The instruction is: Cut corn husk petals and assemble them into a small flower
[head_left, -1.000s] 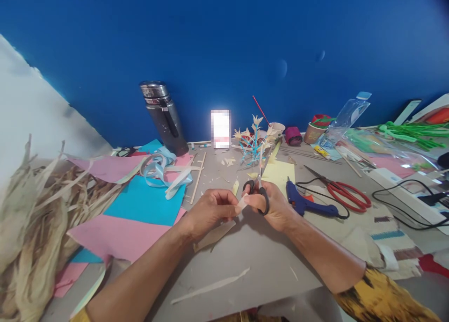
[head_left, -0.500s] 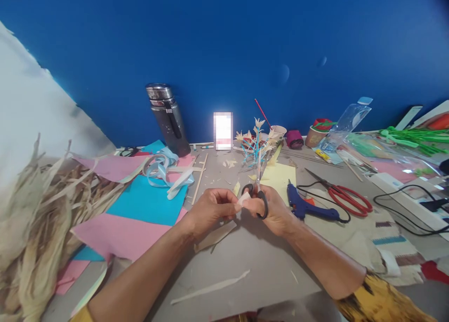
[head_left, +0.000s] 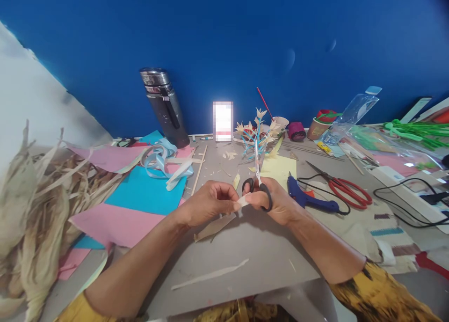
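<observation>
My left hand (head_left: 213, 201) pinches one end of a small pale strip of corn husk (head_left: 242, 202) between thumb and fingers. My right hand (head_left: 271, 201) has black-handled scissors (head_left: 257, 167) hooked on its fingers, blades pointing away from me, while its thumb presses the strip's other end. Under my left hand a larger piece of husk (head_left: 214, 227) lies on the table, and a thin husk strip (head_left: 210, 274) lies nearer to me. Beyond the scissors stands a small bunch of husk flowers on blue stems (head_left: 258, 130).
Dried corn husks (head_left: 45, 228), pink and blue sheets (head_left: 149, 191) and light blue ribbon (head_left: 159, 158) lie left. A dark flask (head_left: 166, 111) stands behind. To the right are a blue glue gun (head_left: 312, 200), red-handled scissors (head_left: 351, 193), a power strip (head_left: 407, 191) and a plastic bottle (head_left: 354, 116).
My hands stay together on the small husk strip, which now shows a little longer between them. The scissors have tilted slightly, and the whole view has shifted a little.
</observation>
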### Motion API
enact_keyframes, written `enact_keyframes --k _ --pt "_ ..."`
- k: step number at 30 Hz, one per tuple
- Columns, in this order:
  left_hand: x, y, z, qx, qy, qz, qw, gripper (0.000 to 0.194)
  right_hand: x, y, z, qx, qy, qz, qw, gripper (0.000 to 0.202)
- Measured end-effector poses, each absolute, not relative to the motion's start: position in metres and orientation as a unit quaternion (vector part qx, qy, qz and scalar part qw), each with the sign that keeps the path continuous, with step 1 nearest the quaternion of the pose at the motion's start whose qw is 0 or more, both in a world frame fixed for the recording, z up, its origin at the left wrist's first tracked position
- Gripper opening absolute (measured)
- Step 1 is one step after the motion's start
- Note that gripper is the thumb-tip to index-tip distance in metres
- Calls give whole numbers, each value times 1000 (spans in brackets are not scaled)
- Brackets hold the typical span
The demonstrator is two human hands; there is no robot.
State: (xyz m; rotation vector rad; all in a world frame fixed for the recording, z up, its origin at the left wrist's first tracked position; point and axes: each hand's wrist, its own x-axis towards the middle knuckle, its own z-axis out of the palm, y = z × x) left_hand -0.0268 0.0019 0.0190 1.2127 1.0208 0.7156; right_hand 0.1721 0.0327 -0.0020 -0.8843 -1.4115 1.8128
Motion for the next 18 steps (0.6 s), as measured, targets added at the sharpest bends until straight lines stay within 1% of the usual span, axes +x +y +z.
enact_keyframes --k 3,6,8,10,12,15,18 --pt "-29 2 20 539 438 301 653 18 176 39 1 -313 -462 750 356 21" --pt "-30 4 19 536 446 309 646 19 178 42 3 -317 -438 743 395 24" --pt "-30 4 19 535 459 315 635 18 177 40 1 -323 -493 710 386 24" --pt "-29 4 18 535 465 311 633 18 174 36 -2 -332 -536 688 359 24" --pt "-28 3 17 531 459 308 643 17 173 35 -3 -335 -532 694 352 23" --pt "-28 4 13 520 449 314 655 18 174 39 -2 -318 -463 734 381 24" --pt "-28 6 10 471 474 376 642 22 176 43 -1 -327 -440 721 424 29"
